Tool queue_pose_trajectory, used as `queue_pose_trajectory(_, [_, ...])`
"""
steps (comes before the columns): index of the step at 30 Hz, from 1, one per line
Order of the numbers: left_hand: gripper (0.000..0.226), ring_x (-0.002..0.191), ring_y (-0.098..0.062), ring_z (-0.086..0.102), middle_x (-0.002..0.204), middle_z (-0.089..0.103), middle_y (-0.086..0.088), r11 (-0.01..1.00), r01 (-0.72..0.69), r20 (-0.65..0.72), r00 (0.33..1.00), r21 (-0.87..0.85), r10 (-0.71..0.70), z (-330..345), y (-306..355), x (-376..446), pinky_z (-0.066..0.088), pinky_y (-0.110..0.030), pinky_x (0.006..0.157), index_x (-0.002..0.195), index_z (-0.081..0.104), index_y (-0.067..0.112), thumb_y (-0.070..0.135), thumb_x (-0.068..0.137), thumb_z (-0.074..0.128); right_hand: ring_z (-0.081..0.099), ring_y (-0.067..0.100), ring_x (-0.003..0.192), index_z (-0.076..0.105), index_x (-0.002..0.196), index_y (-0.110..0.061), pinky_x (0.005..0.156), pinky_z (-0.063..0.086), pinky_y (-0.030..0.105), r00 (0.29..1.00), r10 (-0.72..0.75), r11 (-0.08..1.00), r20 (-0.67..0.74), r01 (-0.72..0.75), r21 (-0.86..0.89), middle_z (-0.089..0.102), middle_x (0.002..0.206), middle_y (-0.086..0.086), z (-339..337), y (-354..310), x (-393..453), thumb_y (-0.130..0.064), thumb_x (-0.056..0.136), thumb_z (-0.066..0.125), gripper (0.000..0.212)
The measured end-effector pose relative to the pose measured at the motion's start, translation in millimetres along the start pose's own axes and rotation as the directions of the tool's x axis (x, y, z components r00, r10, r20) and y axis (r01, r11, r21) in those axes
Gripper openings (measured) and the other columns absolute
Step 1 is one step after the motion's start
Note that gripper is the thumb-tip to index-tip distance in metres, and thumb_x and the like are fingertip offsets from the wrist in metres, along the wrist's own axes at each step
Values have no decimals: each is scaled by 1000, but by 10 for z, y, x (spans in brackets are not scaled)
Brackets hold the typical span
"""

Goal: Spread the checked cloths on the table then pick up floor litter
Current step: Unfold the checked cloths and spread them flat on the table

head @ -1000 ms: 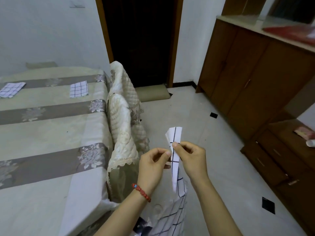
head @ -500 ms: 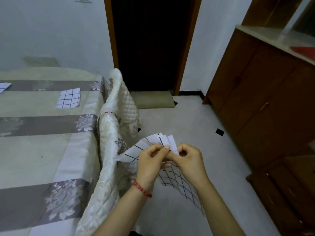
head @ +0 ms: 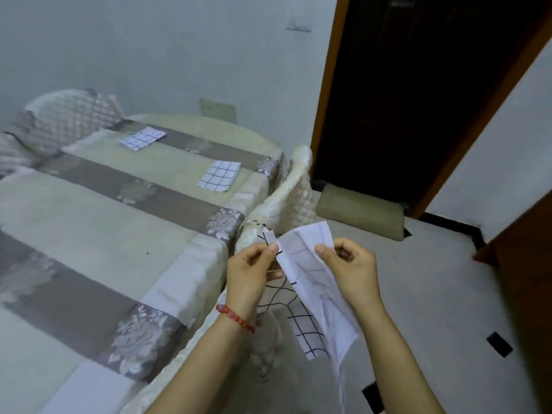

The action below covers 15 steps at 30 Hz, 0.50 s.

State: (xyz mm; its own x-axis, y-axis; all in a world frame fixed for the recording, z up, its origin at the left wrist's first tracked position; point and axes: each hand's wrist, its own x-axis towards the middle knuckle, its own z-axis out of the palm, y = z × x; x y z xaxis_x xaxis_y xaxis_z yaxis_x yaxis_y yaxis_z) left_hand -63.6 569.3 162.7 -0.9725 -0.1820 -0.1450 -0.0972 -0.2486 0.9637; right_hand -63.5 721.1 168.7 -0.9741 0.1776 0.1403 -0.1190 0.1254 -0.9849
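We've both hands [head: 249, 273] [head: 351, 267] with fingers pinched on the hanging cloth [head: 310, 273] off the worktop [head: 89, 222]; loose grip risks dropping it to the floor [head: 433, 294].

Held checked cloth [head: 310, 264]: lower tip runs off bottom edge; grid faint, blurred on upper fold. Left hand [head: 254, 273] covers cloth's left corner. Desk [head: 89, 210] cut by left and bottom edges. Quilted chair [head: 294, 201] seat hidden behind hands, cloth. Dark doorway [head: 418, 94] interior unreadable.
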Motion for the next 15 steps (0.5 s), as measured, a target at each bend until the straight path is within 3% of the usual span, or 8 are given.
queue_pose_trajectory(3, [24,51,-7,58,58,63,1,998,-65,-209,976,-18,60,-61,90,200,51,-17,49,62,65,13,11,85,60,48,-3,52,66,63,-23,50,38,9,993,-48,999,112,48,-1,59,54,-10,28,-37,402,-13,82,67,21])
queue_pose_trajectory(6, [24,49,-4,59,62,62,-4,991,-131,-376,919,-10,118,-208,226,355,50,-16,47,62,65,14,11,85,60,43,1,51,64,65,-9,47,34,11,969,-108,993,224,115,-20,52,56,-1,118,-116,805,-15,83,66,20])
queue_pose_trajectory(10, [23,47,-2,60,65,62,-6,979,-202,-542,820,25,184,-513,443,473,51,-16,47,63,63,13,12,86,60,37,0,50,61,64,-3,45,29,10,925,-173,984,339,180,11,45,58,2,410,-239,1274,-13,82,65,22])
queue_pose_trajectory(13, [24,45,-2,59,64,62,-4,972,-226,-645,733,69,216,-808,627,527,49,-15,44,62,63,13,13,86,61,35,10,56,51,66,11,45,24,16,886,-215,972,411,235,1,38,60,9,759,-343,1529,-16,83,63,34])
queue_pose_trajectory(15, [24,44,-2,59,62,62,-2,967,-239,-701,675,90,232,-1038,765,555,49,-15,43,62,63,13,13,86,61,34,10,54,49,57,3,44,23,16,860,-226,968,458,253,3,36,56,7,1050,-436,1662,-16,83,63,35])
